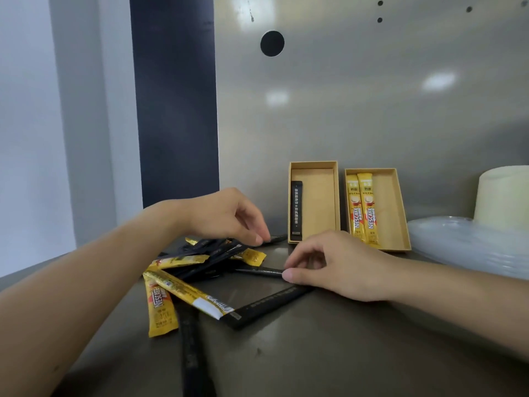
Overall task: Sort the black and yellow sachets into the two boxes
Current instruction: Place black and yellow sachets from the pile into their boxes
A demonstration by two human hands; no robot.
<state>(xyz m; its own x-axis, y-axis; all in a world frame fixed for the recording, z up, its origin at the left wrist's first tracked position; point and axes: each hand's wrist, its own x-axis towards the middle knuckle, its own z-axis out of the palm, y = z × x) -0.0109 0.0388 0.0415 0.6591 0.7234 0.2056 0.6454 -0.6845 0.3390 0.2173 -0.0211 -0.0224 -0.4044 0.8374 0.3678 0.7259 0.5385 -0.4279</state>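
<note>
I see both hands low in the middle of the frame, above the grey desk (343,353), set apart from each other. The left hand (226,216) reaches in from the lower left with its fingers curled down, and its fingertips pinch a thin black sachet (276,239) on top of the pile (200,259). That sachet lies nearly left to right, its free end pointing right toward the boxes. The right hand (337,267) comes in from the right edge and grips the right end of a second black sachet (260,271) between thumb and fingers; its long axis runs left into the pile. A longer black sachet (269,306) lies diagonally from lower left to upper right, and its upper end runs under the right hand. The pile mixes black and yellow sticks at crossed angles. One yellow sachet (160,310) points toward the bottom of the frame and another, the slanted yellow sachet (186,292), slopes down to the right. Right of centre, the left box (320,202) holds one boxed black sachet (296,212) lengthwise against its left wall. Just beside it, the right box (389,213) holds two boxed yellow sachets (362,210) side by side, both running top to bottom. A pale cup (503,196) stands at the right edge.
</note>
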